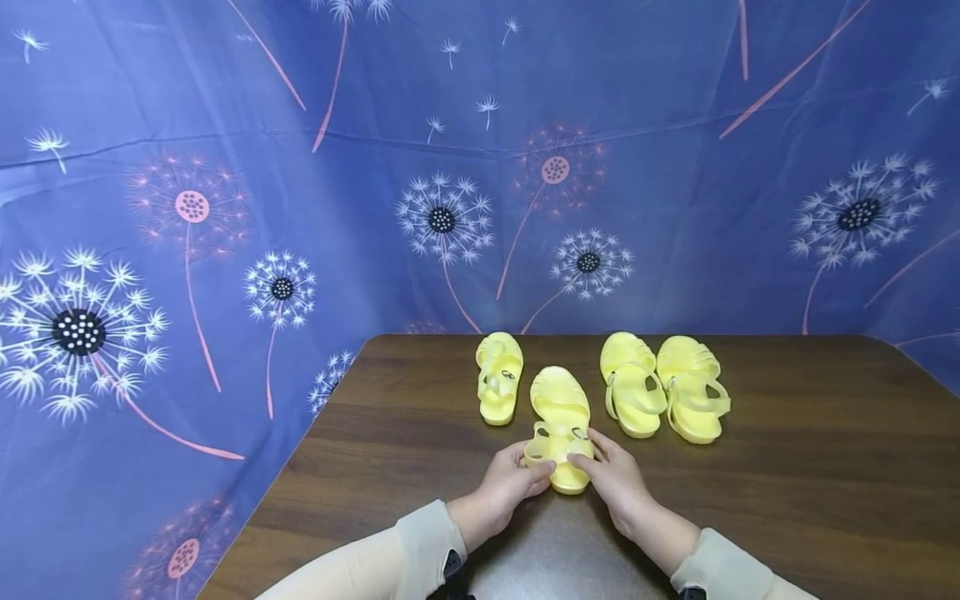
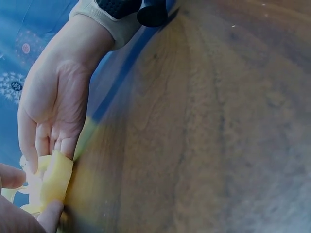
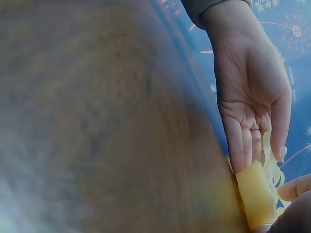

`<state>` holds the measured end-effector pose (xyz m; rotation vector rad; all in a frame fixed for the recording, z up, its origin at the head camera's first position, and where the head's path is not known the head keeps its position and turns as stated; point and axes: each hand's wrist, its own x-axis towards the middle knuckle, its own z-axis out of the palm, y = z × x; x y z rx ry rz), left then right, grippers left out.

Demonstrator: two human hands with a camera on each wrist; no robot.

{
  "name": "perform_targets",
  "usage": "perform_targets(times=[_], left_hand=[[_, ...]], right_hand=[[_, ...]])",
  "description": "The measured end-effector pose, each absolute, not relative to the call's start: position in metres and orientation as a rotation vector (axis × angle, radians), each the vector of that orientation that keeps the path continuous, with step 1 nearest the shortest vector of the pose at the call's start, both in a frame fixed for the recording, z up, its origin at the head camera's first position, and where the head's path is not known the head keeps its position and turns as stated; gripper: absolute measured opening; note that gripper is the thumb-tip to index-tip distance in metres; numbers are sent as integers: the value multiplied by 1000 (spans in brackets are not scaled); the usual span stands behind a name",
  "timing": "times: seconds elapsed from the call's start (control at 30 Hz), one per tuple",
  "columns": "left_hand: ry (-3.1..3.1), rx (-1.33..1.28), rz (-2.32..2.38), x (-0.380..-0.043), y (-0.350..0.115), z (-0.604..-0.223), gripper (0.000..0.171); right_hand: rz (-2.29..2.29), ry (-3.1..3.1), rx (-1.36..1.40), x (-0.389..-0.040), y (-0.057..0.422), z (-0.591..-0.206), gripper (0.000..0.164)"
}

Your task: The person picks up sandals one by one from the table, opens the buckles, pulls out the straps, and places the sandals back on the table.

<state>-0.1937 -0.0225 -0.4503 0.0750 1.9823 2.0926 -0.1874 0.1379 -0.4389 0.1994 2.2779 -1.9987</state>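
A yellow sandal (image 1: 558,400) lies at the front middle of the brown table, toe pointing away, straps near its heel. My left hand (image 1: 513,482) grips its left side by the heel, thumb on top. On the opposite side my right hand (image 1: 618,479) grips it the same way, thumb over the heel area. The left wrist view shows the sandal's heel end (image 2: 57,179) between both hands, the right hand (image 2: 58,97) reaching in from above. In the right wrist view the left hand (image 3: 252,82) meets the heel (image 3: 256,194) from the top.
Another yellow sandal (image 1: 498,379) lies behind and to the left. Two more yellow sandals, one (image 1: 632,385) beside the other (image 1: 692,390), stand to the right with toes away. The wooden table (image 1: 825,467) ends at a blue dandelion-print cloth (image 1: 675,167).
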Motion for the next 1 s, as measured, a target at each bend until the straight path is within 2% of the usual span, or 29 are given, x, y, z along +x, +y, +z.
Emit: perform_targets(times=[0.4,0.73,0.83,1.0], left_hand=[[1992,58,2086,-187,-21,-447,50],[2414,240,1736,-190,-23,-427,77],[2539,304,1650,-194,-22,-423,80],[2677,504,1555,-204,-17,-415,72]], right_hand=[[-1970,2267,199,-181,139,-438,71],[-1887,2269,101,-185,147,-433,73],[-1903,2221,79,-186,154,-431,69],[-1931,2198,111,-189,167,-427,54]])
